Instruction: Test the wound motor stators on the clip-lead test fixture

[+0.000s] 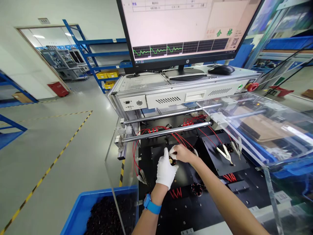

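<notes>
My left hand (166,170), in a white glove with a blue wrist strap, is closed on a small round wire-wound part (172,161) that looks like a motor stator, over a black plate. Right beside it, my right hand (181,153) has its fingers bent together at the stator's upper edge, with white covers on some fingertips. What those fingertips pinch is hidden. A second stator (197,189) lies nearer me on the black bench surface (181,209). White-handled clips (225,154) on red leads rest on the right-hand plate, and another clip (142,178) lies at the left.
A monitor (188,29) with green waveforms stands on the tester housing (176,94). Metal rails (166,131) cross behind my hands. A clear cover (244,130) is at the right. A blue bin (80,202) of dark small parts stands at the lower left.
</notes>
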Available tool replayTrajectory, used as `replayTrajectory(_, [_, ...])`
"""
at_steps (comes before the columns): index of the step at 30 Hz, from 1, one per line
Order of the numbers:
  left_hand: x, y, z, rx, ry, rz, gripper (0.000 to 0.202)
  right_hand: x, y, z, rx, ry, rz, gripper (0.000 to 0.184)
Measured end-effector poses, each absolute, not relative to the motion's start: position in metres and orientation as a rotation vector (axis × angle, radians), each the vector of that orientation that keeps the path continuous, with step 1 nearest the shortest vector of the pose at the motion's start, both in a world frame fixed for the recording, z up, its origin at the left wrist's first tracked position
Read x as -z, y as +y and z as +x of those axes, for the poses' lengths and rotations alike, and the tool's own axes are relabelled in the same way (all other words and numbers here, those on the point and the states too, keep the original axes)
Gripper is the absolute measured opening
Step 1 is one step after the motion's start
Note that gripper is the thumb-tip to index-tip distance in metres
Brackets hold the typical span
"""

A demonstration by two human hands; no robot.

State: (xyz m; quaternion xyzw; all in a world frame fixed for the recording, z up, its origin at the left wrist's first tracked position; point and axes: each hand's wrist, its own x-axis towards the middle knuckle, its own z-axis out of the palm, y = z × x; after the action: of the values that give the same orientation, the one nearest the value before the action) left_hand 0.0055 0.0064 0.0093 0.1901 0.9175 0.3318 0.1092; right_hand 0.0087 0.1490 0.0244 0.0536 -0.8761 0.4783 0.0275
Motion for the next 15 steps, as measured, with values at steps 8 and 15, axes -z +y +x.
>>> replayTrajectory(8, [-0.005, 0.013, 0.014, -0.911, 2.851, 0.452, 0.081, 0.005, 0.133, 0.034, -1.906, -2.076, -0.116, 0.010])
replayTrajectory(15, [-0.001, 0.007, 0.021, -0.999, 2.841, 0.428, 0.061, 0.012, 0.096, 0.045, -1.275, -2.125, -0.289, 0.010])
